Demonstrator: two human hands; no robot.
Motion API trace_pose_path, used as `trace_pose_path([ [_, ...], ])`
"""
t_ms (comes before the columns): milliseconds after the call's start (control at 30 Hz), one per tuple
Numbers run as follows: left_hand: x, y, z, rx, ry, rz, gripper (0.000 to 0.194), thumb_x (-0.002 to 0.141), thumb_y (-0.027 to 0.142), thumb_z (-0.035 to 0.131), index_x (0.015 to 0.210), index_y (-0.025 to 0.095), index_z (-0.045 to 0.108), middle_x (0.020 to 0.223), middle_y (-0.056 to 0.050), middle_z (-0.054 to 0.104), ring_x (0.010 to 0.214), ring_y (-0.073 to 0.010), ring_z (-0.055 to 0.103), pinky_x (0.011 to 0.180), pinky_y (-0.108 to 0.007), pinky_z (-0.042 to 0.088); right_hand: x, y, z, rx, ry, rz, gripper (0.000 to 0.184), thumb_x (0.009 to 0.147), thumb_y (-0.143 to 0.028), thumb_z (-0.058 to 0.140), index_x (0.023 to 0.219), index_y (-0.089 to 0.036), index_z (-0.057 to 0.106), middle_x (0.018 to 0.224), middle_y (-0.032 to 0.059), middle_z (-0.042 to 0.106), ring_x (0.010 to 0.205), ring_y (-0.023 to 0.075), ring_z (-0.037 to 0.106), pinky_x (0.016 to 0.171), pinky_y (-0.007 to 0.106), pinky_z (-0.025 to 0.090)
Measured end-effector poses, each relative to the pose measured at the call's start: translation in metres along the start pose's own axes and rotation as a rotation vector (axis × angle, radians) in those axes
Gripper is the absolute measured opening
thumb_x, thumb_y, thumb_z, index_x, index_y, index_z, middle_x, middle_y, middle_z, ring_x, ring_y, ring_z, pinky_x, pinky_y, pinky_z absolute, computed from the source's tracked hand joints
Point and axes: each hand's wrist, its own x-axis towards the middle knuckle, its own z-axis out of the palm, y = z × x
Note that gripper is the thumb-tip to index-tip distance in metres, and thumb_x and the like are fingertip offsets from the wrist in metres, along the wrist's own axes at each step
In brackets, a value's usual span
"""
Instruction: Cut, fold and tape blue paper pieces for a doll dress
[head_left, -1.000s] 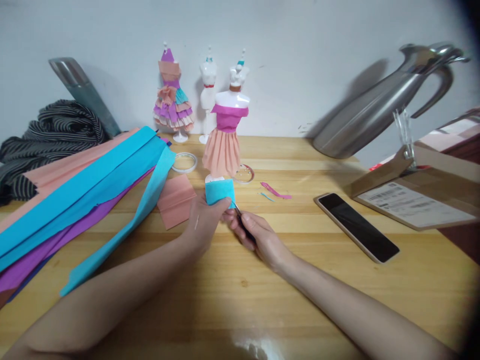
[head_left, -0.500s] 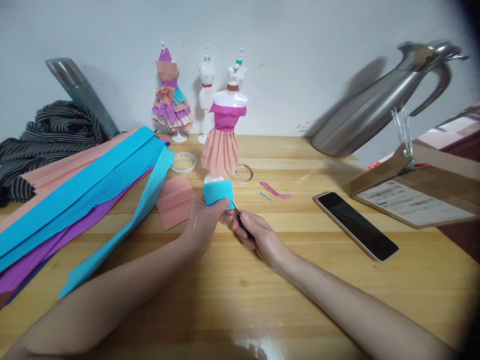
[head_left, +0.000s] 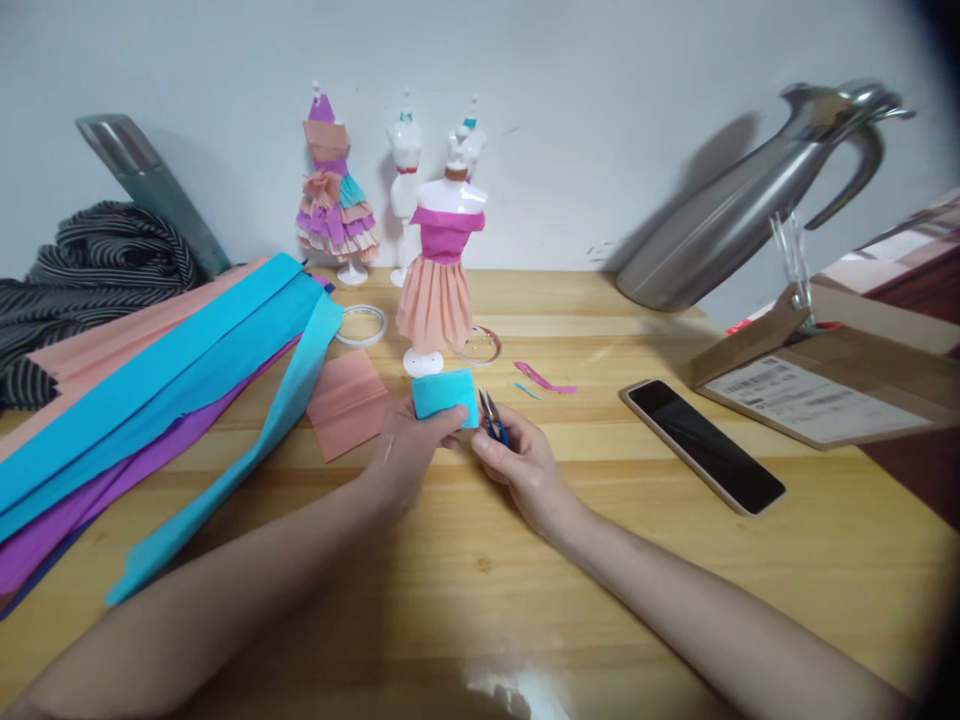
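Between thumb and fingers, my left hand (head_left: 411,440) pinches a small blue piece of crepe paper (head_left: 442,393), held in front of a mannequin's white base. My right hand (head_left: 529,460) grips small blue-handled thread snips (head_left: 491,418), their blades parted and pointing away from me, just right of the paper and apart from it. Behind them stands a small mannequin (head_left: 441,270) in a magenta top and pleated peach skirt. A square of peach crepe paper (head_left: 347,402) lies left of my left hand. Magenta and blue scraps (head_left: 544,378) lie beyond my right hand.
Long crepe paper strips (head_left: 187,400) cover the left side, beside a striped cloth (head_left: 112,250). More mannequins (head_left: 335,190) stand by the wall, with tape rolls (head_left: 361,326) nearer. At right are a phone (head_left: 705,445), a cardboard box (head_left: 840,375) and a steel jug (head_left: 720,220).
The snips have moved off the blue paper's right edge, and their blades now show parted. My left hand has shifted the paper slightly right and down. The whole view has turned a little.
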Motion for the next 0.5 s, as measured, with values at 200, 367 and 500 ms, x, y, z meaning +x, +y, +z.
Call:
trace_pose_path([
  [200, -0.003, -0.001, 0.001, 0.108, 0.0, 0.035, 0.015, 0.062, 0.028, 0.072, 0.07, 0.015, 0.07, 0.069, -0.003, 0.069, 0.062, -0.0137, 0.057, 0.059, -0.024, 0.044, 0.002, -0.003, 0.0, -0.017, 0.088, -0.037, 0.035, 0.067, -0.047, 0.075, 0.071, -0.019, 0.055, 0.056, -0.0059, 0.035, 0.053, 0.0098, 0.032, 0.049, 0.024, 0.026],
  [367, -0.003, -0.003, 0.003, 0.073, 0.006, 0.004, 0.015, 0.059, 0.027, 0.073, 0.069, 0.016, 0.07, 0.068, -0.003, 0.068, 0.062, -0.0126, 0.054, 0.056, -0.023, 0.044, 0.003, -0.01, -0.001, 0.003, 0.083, 0.006, 0.039, 0.068, -0.044, 0.075, 0.062, -0.02, 0.045, 0.052, -0.008, 0.028, 0.048, 0.0069, 0.023, 0.045, 0.023, 0.018],
  [500, -0.001, -0.007, 0.001, 0.023, -0.006, -0.025, 0.02, 0.057, 0.028, 0.076, 0.071, 0.014, 0.07, 0.067, -0.002, 0.067, 0.059, -0.0111, 0.053, 0.052, -0.022, 0.042, 0.003, -0.011, -0.003, -0.052, 0.084, 0.008, 0.037, 0.067, -0.043, 0.075, 0.062, -0.019, 0.048, 0.05, -0.0082, 0.029, 0.046, 0.0065, 0.022, 0.044, 0.023, 0.015],
])
